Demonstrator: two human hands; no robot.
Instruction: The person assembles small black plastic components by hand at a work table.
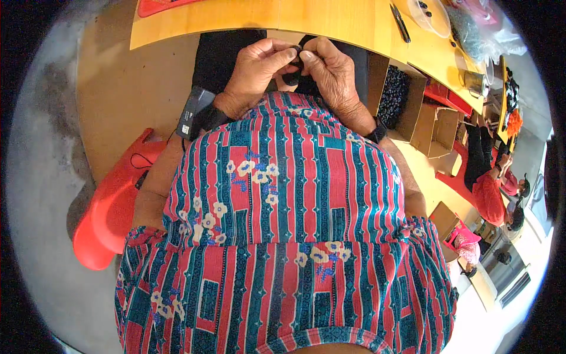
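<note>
Just off the front edge of the yellow table, above my lap, both hands meet at a small black piece [292, 77]. Thumb and fingers of my left hand [254, 69] are closed on its left side. My right hand [335, 69] pinches it from the right, thumb bent over its upper end. The piece looks dark and partly rounded; my fingers cover much of it, and its kind cannot be made out.
The table [236, 20] carries a red tray [162, 6], a black pen-like tool [400, 23] and a clear tub [433, 22] with black bits. Right of my knees stands a carton of small black parts [395, 94]. A red chair [112, 206] is at left; other people sit at right.
</note>
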